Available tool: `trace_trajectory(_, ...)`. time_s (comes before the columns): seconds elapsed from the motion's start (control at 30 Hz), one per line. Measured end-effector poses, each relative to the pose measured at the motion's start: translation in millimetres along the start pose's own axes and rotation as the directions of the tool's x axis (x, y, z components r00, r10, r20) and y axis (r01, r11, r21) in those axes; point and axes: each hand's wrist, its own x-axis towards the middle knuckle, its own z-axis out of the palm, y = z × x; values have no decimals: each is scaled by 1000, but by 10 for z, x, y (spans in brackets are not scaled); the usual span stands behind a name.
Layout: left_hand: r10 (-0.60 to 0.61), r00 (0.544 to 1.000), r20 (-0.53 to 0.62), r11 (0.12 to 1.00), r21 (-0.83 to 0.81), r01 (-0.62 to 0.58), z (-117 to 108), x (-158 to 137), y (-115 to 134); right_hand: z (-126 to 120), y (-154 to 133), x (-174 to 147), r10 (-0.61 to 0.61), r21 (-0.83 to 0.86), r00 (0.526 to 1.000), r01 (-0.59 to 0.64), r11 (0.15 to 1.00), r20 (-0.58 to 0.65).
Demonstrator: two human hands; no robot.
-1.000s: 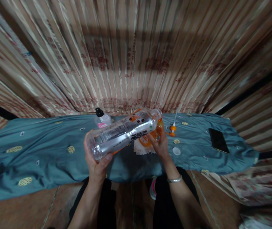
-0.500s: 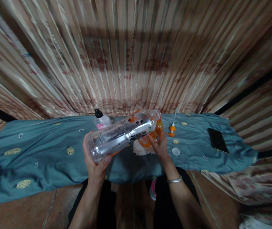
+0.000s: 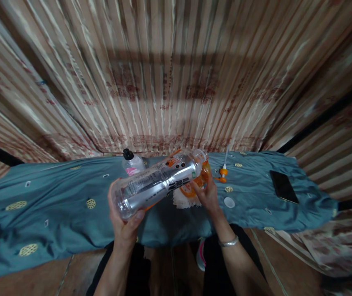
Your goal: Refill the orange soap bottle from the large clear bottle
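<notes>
Shift since the earlier frame: desk (image 3: 71,213) and the things on it sit slightly lower in the view; both hands and the held bottles keep nearly the same pose.
Clear bottle (image 3: 157,181): one, large, transparent, with silver label and orange and black print; held slantwise above the desk, base at left, neck at right.
Bottle neck: beside the top of the orange bottle; contact cannot be told.
Left hand (image 3: 124,227): wrapped round the base end of the clear bottle, thumb on the near side.
Right hand (image 3: 209,197): grasping the orange bottle, fingers partly hidden; silver bracelet (image 3: 229,241) at the wrist.
Orange bottle (image 3: 206,172): one, translucent, largely covered by the clear bottle and the right hand.
White cloth (image 3: 184,202): one, ragged edge, on the desk under the clear bottle; orange shape above it partly hidden, nature unclear.
Black-capped bottle (image 3: 133,164): one, clear with pink label, behind the clear bottle at left.
Pump head (image 3: 223,174): one, orange, with pale tube, lying right of the orange bottle.
White disc (image 3: 229,202): one, small and round, just right of the right hand.
Phone (image 3: 283,187): one, black, flat, near the right end.
Desk covering: teal fabric, wrinkled, yellow motifs.
Backdrop: striped curtain (image 3: 170,82) with reddish print.
</notes>
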Motion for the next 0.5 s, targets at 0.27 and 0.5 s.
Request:
trace_trajectory(0.27, -32, 999, -28, 995, -95, 29, -28, -18, -88, -1, 28, -19, 0, -3, 1000, 0, 1000, 8)
trace_trajectory(0.5, -43, 999, -6, 998, -45, 42, -71, -23, -130, 15, 4, -15, -7, 13, 1000, 7, 1000, 8)
